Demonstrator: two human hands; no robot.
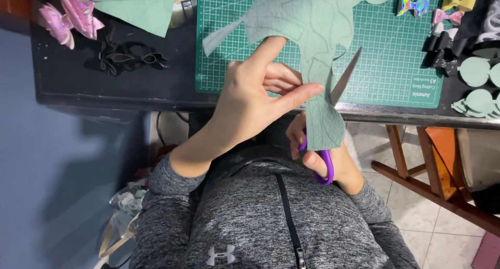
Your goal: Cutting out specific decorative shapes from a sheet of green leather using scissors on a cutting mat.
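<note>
The left hand [249,99] pinches a strip of green textured sheet [312,50] between thumb and fingers, holding it up over the cutting mat [396,55]. Just below, the right hand [312,151] grips purple-handled scissors [333,123] — blades apart beside the strip. The risk: the floppy strip twists, so the cut wanders off the traced line — or nicks the left fingertips close by.

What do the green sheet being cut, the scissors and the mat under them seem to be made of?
The green sheet looks like felt or faux leather: matte, finely textured, flexing in the left hand. The scissors, in the right hand, show a shiny metal blade and glossy purple handles, probably plastic. The cutting mat seems to be matte vinyl or rubber with a printed grid.
</note>
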